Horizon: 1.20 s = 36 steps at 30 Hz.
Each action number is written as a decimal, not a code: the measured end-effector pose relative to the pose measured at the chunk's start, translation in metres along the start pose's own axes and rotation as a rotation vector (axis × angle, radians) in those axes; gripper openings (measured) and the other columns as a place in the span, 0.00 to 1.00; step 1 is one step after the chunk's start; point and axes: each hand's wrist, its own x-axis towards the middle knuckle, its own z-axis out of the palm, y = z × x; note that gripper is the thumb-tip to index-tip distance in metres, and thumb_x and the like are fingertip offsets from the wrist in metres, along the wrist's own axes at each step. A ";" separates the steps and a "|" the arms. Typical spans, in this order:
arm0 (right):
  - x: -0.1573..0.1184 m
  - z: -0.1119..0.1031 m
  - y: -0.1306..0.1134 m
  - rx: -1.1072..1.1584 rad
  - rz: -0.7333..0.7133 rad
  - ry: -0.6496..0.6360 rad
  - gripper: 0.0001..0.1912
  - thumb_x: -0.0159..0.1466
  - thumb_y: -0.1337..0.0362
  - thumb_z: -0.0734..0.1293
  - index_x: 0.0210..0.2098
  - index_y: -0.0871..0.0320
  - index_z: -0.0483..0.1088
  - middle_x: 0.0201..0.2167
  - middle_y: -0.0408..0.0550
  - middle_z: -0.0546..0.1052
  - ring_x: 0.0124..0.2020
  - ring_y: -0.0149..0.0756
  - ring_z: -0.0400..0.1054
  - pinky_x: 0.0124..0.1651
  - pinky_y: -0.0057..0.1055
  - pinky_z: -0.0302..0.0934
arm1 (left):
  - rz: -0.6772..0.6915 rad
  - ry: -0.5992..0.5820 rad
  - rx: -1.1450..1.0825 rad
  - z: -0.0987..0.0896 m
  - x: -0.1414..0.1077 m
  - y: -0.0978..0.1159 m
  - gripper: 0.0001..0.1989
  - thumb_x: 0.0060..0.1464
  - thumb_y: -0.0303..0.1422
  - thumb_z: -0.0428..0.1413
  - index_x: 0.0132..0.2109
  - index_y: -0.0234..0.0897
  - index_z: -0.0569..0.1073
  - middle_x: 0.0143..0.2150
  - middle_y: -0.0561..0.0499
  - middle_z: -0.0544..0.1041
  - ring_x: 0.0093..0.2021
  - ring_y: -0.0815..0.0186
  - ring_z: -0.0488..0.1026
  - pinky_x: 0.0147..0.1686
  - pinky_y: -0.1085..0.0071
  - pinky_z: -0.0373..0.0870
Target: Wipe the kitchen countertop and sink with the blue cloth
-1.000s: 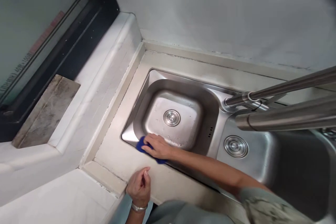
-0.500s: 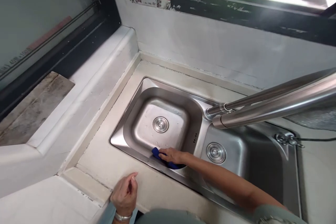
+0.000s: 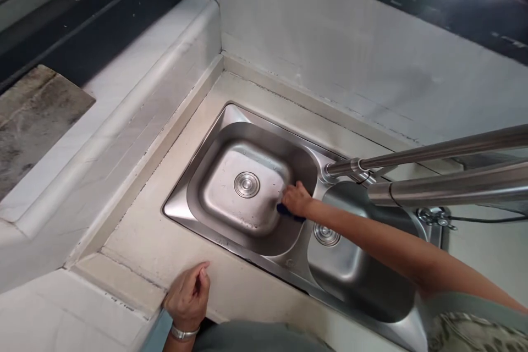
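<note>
My right hand (image 3: 296,200) is closed on a dark blue cloth (image 3: 284,209) and presses it against the right inner wall of the left sink basin (image 3: 223,181). Most of the cloth is hidden under my fingers. Water drops dot the basin floor around its round drain strainer (image 3: 247,184). At the front edge of the pale countertop (image 3: 136,231), my left hand (image 3: 190,292) rests with its fingers curled in and nothing visible in them. A metal band circles that wrist.
A second basin (image 3: 350,258) with its own strainer lies under my right forearm. Thick metal pipes (image 3: 449,181) reach in from the right above the sink. A small tap fitting (image 3: 437,216) sits at the right rim. A stained board (image 3: 41,115) lies on the left ledge.
My right hand has moved the cloth from the basin's front wall to its right wall. The view has tilted downward. My left hand stays curled on the counter.
</note>
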 end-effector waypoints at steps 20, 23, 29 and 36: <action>-0.091 0.014 -0.090 0.293 -0.100 0.133 0.19 0.68 0.56 0.53 0.40 0.56 0.73 0.42 0.55 0.75 0.46 0.45 0.63 0.47 0.45 0.52 | -0.020 0.013 0.002 0.002 -0.001 0.000 0.08 0.58 0.26 0.56 0.41 0.40 0.79 0.28 0.54 0.82 0.26 0.71 0.75 0.31 0.75 0.67; -0.074 0.009 -0.068 0.181 -0.121 0.065 0.13 0.65 0.57 0.59 0.40 0.54 0.73 0.42 0.53 0.76 0.48 0.46 0.63 0.50 0.46 0.53 | -0.018 0.017 -0.003 0.002 -0.001 -0.001 0.08 0.58 0.26 0.56 0.41 0.40 0.79 0.30 0.54 0.83 0.26 0.71 0.76 0.32 0.75 0.67; -0.010 -0.016 0.016 -0.061 0.139 0.048 0.16 0.59 0.73 0.59 0.39 0.57 0.76 0.44 0.60 0.76 0.51 0.53 0.62 0.55 0.58 0.51 | 0.022 0.043 -0.007 0.001 -0.001 -0.003 0.09 0.56 0.24 0.57 0.42 0.39 0.79 0.31 0.54 0.83 0.28 0.71 0.76 0.34 0.75 0.69; 0.045 -0.057 0.054 -0.147 0.081 0.202 0.21 0.63 0.71 0.53 0.46 0.56 0.73 0.50 0.60 0.72 0.58 0.54 0.54 0.61 0.59 0.48 | -0.014 0.034 -0.034 0.002 -0.001 -0.001 0.09 0.57 0.24 0.57 0.42 0.39 0.78 0.29 0.54 0.82 0.27 0.72 0.75 0.33 0.75 0.69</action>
